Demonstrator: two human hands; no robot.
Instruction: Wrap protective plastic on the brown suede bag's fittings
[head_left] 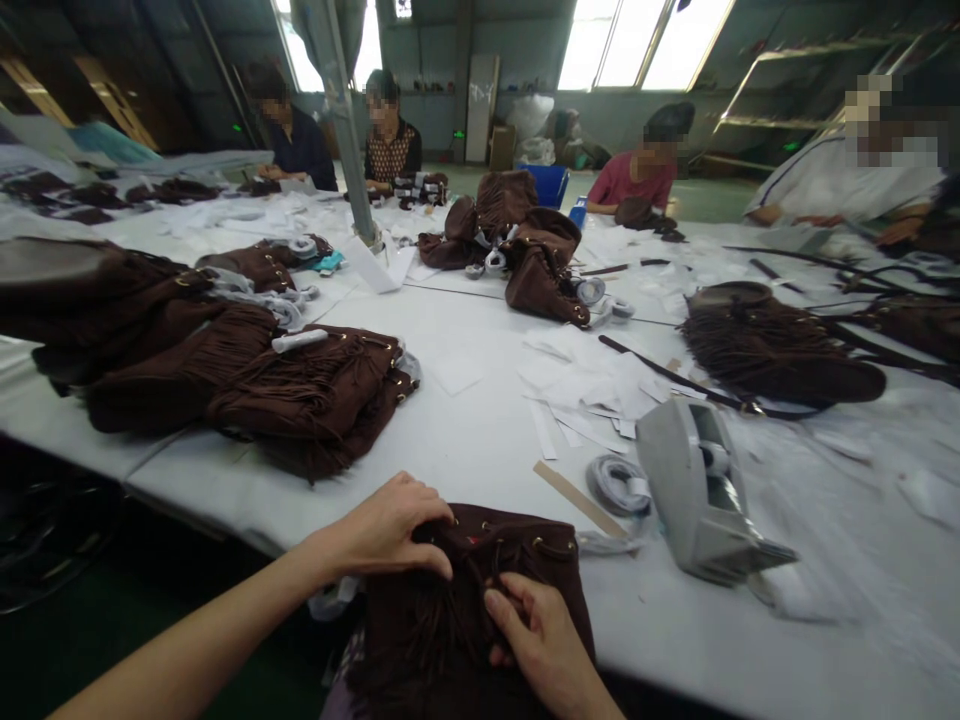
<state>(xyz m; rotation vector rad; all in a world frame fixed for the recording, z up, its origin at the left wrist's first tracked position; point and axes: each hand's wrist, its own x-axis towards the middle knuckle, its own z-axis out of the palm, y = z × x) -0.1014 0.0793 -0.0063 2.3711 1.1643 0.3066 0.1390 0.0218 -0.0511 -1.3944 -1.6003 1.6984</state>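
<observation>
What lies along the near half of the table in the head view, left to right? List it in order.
Pile of brown fringed bags → left hand → brown fringed bag under both hands → right hand → wooden strip → coiled grey cord → grey tape dispenser.

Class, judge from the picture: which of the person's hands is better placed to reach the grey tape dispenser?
Probably the right hand: the tape dispenser sits on its side, while the left hand grips the brown fringed bag farther away.
</observation>
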